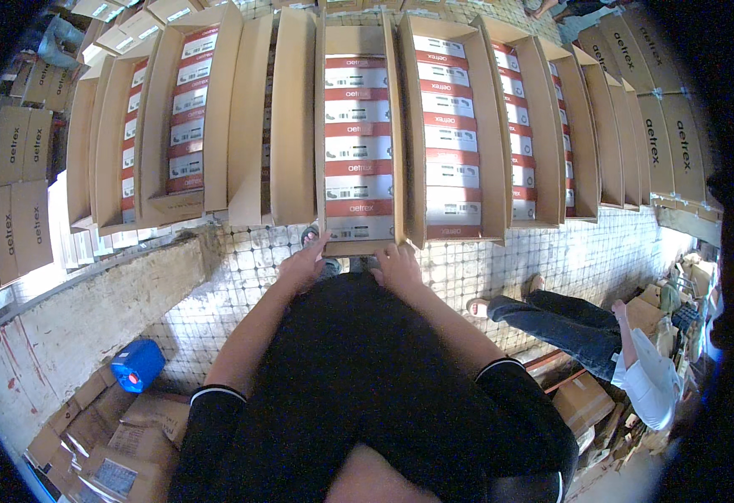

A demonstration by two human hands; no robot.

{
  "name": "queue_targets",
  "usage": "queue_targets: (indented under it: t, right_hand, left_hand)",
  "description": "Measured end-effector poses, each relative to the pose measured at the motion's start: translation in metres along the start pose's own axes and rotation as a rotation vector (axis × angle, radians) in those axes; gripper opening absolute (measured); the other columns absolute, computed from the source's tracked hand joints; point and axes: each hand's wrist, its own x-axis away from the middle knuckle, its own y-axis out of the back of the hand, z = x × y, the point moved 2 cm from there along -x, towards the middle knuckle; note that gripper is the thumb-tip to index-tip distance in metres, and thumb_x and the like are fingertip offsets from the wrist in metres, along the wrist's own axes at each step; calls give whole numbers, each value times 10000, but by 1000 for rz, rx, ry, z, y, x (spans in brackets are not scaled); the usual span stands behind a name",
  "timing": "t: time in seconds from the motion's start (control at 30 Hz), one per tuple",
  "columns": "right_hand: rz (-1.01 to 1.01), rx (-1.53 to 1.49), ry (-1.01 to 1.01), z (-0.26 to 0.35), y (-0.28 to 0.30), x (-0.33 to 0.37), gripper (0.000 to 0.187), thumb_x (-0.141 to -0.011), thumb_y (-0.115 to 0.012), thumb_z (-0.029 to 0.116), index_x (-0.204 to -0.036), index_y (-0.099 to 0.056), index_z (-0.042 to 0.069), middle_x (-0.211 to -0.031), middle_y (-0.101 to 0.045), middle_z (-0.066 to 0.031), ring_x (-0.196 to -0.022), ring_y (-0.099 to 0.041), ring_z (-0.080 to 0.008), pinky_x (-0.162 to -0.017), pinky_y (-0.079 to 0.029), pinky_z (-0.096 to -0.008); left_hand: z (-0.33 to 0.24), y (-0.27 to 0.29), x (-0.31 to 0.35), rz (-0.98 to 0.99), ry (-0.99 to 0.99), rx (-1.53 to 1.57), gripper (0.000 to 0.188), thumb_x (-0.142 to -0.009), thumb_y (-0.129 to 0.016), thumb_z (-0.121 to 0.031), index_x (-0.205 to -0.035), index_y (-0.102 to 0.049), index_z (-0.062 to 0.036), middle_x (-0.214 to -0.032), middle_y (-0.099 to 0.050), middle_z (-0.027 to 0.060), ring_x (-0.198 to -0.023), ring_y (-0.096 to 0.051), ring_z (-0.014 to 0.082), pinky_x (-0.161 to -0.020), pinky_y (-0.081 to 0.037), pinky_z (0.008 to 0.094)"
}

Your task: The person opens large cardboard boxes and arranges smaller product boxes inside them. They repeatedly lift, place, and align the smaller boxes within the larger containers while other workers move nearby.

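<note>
An open long cardboard carton (358, 249) stands in front of me, its near end toward my body. Shoe boxes (358, 149) in red and white fill it in a single row. My left hand (302, 264) is closed at the carton's near left corner, the thumb along its edge. By those fingertips a small dark thing (309, 235) shows; I cannot make out what it is or whether it is held. At the near right corner my right hand (399, 267) grips the carton's end, fingers bent over the rim.
More open cartons of shoe boxes stand alongside, such as one at the left (189, 201) and one at the right (455, 239). A person (585, 331) is at the right. A low wall (90, 310), a blue jerrycan (138, 365) and flattened cardboard (132, 444) lie left. Closed cartons (669, 142) are stacked far right.
</note>
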Motion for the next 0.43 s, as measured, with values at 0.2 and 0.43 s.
queue_targets:
  t: [0.2, 0.43]
  right_hand:
    - [-531, -387, -131, -44, 43, -32, 328, -828, -601, 301, -1053, -592, 63, -991, -577, -216, -850, -593, -400, -772, -499, -479]
    - [-299, -364, -502, -77, 38, -77, 934, -779, -652, 499, -1480, -136, 161, -1514, -131, -202, -1392, -169, -367, -1092, -232, -514]
  left_hand:
    - [2, -6, -13, 62, 22, -125, 687, -891, -534, -262, -1454, -145, -313, -1132, -616, 172, -989, -621, 349, -816, -499, 469]
    - [14, -24, -12, 85, -3, 137, 791, -870, -596, -293, -1470, -81, -312, -1138, -606, 216, -1031, -603, 361, -878, -469, 463]
